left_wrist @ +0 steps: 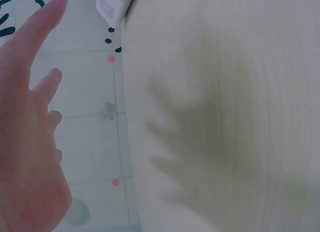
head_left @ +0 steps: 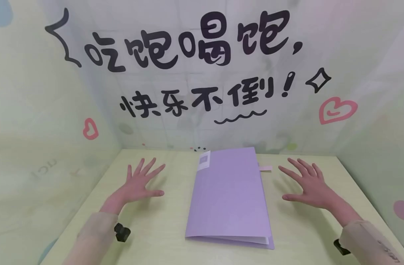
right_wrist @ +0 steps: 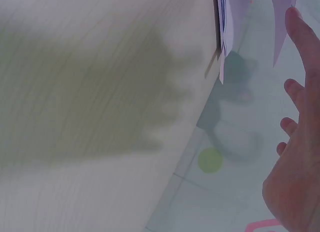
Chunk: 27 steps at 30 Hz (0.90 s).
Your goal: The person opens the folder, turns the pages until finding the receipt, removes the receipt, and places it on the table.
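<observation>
A purple folder [head_left: 228,195] lies on the table in the head view, its cover slightly raised along the near edge so that white paper shows inside. A white label [head_left: 204,161] sits at its upper left corner, and a pink tab [head_left: 265,168] sticks out on the right. To the left of the folder, my left hand [head_left: 139,186] hovers over the table with fingers spread, holding nothing. My right hand [head_left: 309,186] is held likewise on the right side, fingers apart and free of the folder. Both wrist views show the hands' shadows on the tabletop.
The pale wooden table [head_left: 159,235] meets a printed curtain [head_left: 175,136] at the back, with black lettering and hearts on it. Similar curtain stands at both sides. Black wrist devices [head_left: 122,232] show at both cuffs.
</observation>
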Each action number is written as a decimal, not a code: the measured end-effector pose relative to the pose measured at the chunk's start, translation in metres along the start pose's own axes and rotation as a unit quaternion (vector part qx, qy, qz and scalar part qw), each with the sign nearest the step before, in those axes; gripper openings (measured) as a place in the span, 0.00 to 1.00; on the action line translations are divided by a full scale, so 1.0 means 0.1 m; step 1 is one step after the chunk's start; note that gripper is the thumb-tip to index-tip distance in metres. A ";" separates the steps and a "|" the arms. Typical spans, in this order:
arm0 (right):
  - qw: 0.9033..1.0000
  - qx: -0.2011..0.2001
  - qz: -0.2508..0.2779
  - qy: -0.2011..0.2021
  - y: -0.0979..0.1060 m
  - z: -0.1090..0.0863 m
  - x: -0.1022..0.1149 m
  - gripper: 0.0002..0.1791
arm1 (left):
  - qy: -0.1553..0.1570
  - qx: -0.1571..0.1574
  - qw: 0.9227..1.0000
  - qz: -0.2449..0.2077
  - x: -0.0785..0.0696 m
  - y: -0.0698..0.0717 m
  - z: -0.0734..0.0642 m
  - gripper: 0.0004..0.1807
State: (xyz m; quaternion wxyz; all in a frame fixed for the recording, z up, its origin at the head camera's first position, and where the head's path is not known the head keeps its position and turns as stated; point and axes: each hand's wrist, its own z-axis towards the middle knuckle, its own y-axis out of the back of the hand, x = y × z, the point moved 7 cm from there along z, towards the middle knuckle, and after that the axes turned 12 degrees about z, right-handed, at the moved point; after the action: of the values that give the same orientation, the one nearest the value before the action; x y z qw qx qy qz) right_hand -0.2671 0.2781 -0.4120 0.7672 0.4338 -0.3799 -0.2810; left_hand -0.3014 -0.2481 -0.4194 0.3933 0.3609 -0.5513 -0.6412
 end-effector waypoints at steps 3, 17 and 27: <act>0.999 0.001 0.035 0.000 -0.10 0.05 0.01 0.49 | 0.005 0.004 1.000 -0.024 -0.07 -0.05 -0.04 0.49; 0.988 0.023 0.149 0.025 -0.67 0.20 -0.04 0.43 | -0.006 -0.011 0.989 -0.148 -0.61 -0.25 -0.19 0.48; 0.979 0.060 0.190 -0.038 -0.86 0.24 -0.14 0.38 | -0.027 -0.024 0.979 -0.201 -1.07 -0.29 -0.20 0.48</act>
State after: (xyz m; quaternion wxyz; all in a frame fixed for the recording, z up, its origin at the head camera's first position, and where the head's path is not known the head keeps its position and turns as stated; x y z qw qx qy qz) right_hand -0.3037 0.2382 -0.4844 0.7639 0.3880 -0.5007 -0.1233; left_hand -0.2409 -0.1579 -0.4481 0.2502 0.4374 -0.4626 -0.7294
